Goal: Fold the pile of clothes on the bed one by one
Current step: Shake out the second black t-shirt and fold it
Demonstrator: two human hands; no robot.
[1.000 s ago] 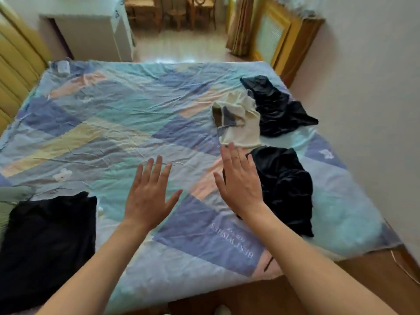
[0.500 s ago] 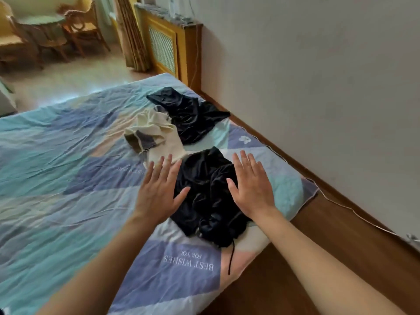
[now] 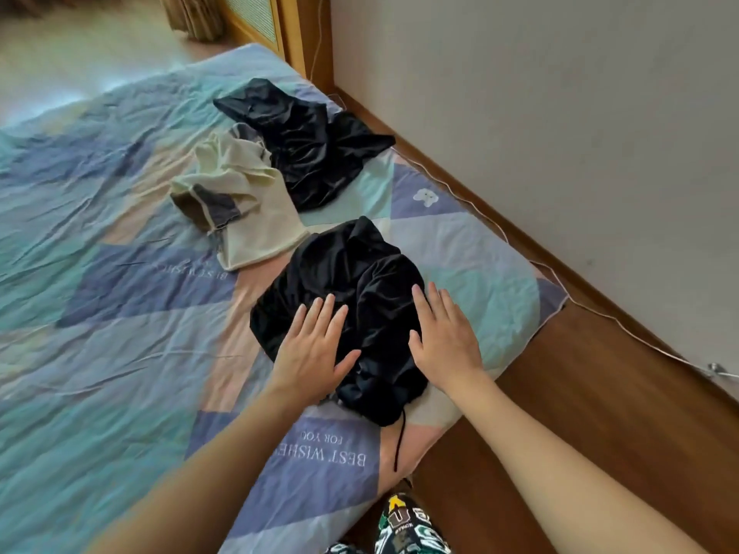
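A crumpled black garment [image 3: 352, 297] is seen lying near the corner of the bed [image 3: 100, 353], on a patchwork quilt [image 3: 132, 281] printed with "BEST WISHES FOR YOU". The left hand [image 3: 310, 349] is laid flat over its near left part, fingers straight and nothing grasped. The right hand [image 3: 444, 337] is held flat at its right edge, fingers likewise extended and released. A black drawstring [image 3: 400, 441] is trailed from the garment toward the bed's edge. Beyond it, a cream garment [image 3: 240, 209] and another black garment [image 3: 304, 149] are left unfolded, touching each other.
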